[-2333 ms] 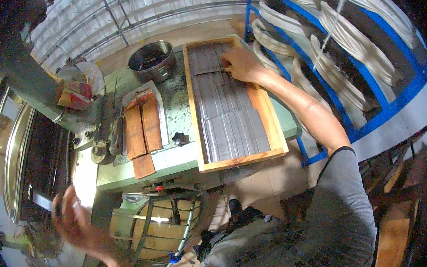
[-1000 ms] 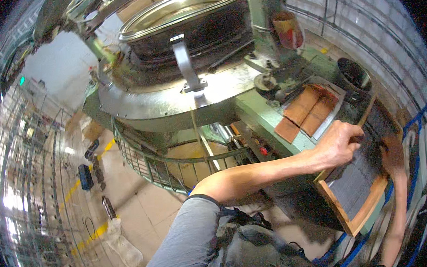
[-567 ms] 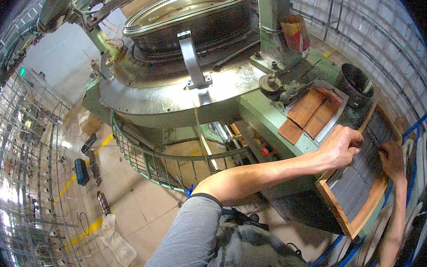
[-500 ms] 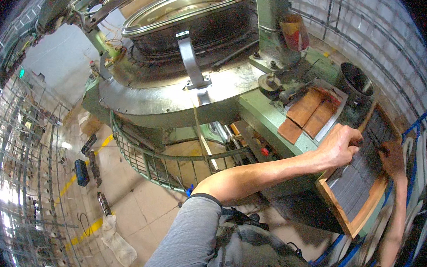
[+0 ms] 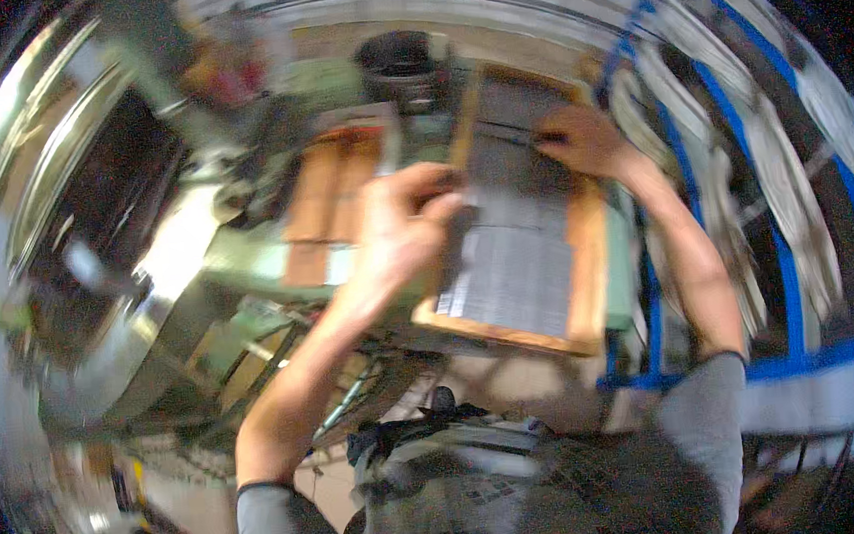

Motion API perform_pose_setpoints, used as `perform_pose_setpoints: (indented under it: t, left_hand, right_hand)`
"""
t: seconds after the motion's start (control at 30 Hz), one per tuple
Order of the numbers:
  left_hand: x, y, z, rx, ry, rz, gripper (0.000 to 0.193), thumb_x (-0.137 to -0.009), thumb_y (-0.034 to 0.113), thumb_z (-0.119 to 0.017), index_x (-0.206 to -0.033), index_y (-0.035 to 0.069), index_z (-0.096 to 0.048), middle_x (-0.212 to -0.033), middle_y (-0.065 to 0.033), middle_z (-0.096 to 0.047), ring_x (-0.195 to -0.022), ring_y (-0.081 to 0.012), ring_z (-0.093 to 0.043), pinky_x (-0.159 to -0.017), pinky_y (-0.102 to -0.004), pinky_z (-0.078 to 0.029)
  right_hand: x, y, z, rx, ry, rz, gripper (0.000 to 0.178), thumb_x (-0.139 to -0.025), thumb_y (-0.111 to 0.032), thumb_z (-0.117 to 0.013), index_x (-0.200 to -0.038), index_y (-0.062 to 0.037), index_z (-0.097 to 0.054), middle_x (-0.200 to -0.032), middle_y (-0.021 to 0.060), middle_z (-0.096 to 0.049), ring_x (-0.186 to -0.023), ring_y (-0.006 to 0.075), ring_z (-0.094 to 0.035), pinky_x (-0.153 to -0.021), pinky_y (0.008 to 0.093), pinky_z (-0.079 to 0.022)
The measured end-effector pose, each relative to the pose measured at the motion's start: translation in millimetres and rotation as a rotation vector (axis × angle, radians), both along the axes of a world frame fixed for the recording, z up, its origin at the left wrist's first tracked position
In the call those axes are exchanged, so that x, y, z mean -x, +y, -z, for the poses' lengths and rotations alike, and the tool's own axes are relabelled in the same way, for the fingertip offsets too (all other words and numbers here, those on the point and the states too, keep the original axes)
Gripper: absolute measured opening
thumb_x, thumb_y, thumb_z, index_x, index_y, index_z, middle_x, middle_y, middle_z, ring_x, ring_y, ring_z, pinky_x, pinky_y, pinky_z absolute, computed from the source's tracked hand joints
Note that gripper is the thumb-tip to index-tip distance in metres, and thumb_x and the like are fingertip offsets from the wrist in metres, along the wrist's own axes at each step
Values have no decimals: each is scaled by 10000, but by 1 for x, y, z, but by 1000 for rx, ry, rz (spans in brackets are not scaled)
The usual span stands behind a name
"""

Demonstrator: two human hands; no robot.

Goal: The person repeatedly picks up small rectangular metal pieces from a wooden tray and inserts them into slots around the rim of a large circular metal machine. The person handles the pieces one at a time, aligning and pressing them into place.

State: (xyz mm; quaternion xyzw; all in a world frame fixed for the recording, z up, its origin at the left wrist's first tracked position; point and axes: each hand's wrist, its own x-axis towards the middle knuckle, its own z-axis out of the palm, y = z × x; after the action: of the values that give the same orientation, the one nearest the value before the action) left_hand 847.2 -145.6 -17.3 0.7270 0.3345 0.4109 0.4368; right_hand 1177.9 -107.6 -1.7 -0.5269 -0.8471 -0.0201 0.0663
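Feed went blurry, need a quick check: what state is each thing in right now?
Wooden tray: flat on green bench, filled with grey metal strips.
Left hand: curled at tray's left edge.
Right hand: resting on strips near top.
Dark round pot: upright behind.

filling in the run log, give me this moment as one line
left hand: on wooden tray left edge | right hand: on grey metal strips, far end | grip: unclear, blurred

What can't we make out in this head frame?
- Whole head view is motion-blurred; the grey strips in the wooden tray merge, none separable.
- Left hand: fingers curl at the tray's left edge; its grip is lost in blur.
- Right hand: its palm hides what lies under the fingertips.
- Dark pot: contents too blurred to tell.
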Motion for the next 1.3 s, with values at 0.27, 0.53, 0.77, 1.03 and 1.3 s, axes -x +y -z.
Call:
perform_pose_setpoints:
  t: [0.27, 0.53, 0.77, 1.03, 1.3]
  left_hand:
    - [-5, -1, -7, 91, 104, -3, 210, -904, 47, -710, -1106, -11, -708, -990, -76, -748, -909, -138, -696, -822, -284, -548]
    - [-20, -11, -8, -452, 287, 33, 216, -807, -17, -700, -1021, 1, -719, -878, -210, -680, -818, -385, -674, -731, -427, -527]
    - [-15, -9, -6, -439, 312, 29, 228, -800, -18, -707, -1026, 4, -716, -896, -201, -679, -851, -367, -675, -749, -415, -531]
    - [-11, -12, -4, -520, 333, 74, 219, -781, -18, -703, -999, -1, -708, -924, -190, -677, -880, -367, -662, -783, -433, -535]
    - [-7, -19, -11, -567, 349, 119, 194, -794, -10, -686, -987, -22, -678, -943, -182, -677, -926, -365, -654, -829, -431, -523]
  right_hand:
    - [38, -61, -25, 93, 338, -164, 270, -871, -239, -680, -973, 10, -709, -947, 198, -700, -909, 356, -671, -816, 445, -525]
    - [81, -86, -5, 178, 422, -73, 180, -808, -136, -681, -906, 13, -701, -851, 227, -690, -848, 413, -674, -774, 476, -526]
    - [88, -93, -2, 264, 527, 74, 162, -873, -100, -671, -969, 31, -675, -899, 197, -708, -874, 377, -687, -790, 440, -525]
    - [95, -100, 0, 228, 557, 127, 128, -857, -69, -662, -959, 6, -679, -877, 199, -701, -878, 372, -691, -768, 459, -530]
    - [88, -93, -1, 148, 497, 131, 156, -823, -61, -669, -961, 2, -707, -891, 213, -707, -901, 366, -699, -787, 457, -539]
